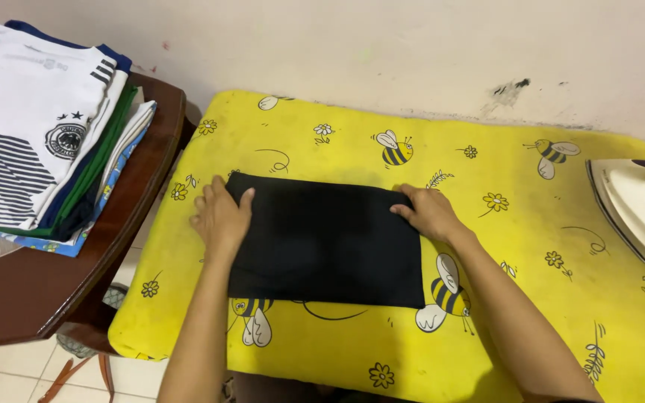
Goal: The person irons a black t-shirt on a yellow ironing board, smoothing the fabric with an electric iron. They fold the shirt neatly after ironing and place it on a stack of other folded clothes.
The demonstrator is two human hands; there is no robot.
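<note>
A folded black garment [326, 242] lies flat as a rectangle on a yellow ironing pad [487, 343] printed with bees and flowers. My left hand [220, 215] rests on the garment's left edge, fingers spread and thumb over the cloth. My right hand [428, 212] presses on its upper right corner, fingers flat. Neither hand grips the cloth; both lie on it.
A white and purple iron [640, 210] stands at the pad's right edge. To the left, a stack of folded clothes [35, 134], a white striped shirt on top, sits on a dark wooden table [31, 291]. A wall runs behind; tiled floor shows lower left.
</note>
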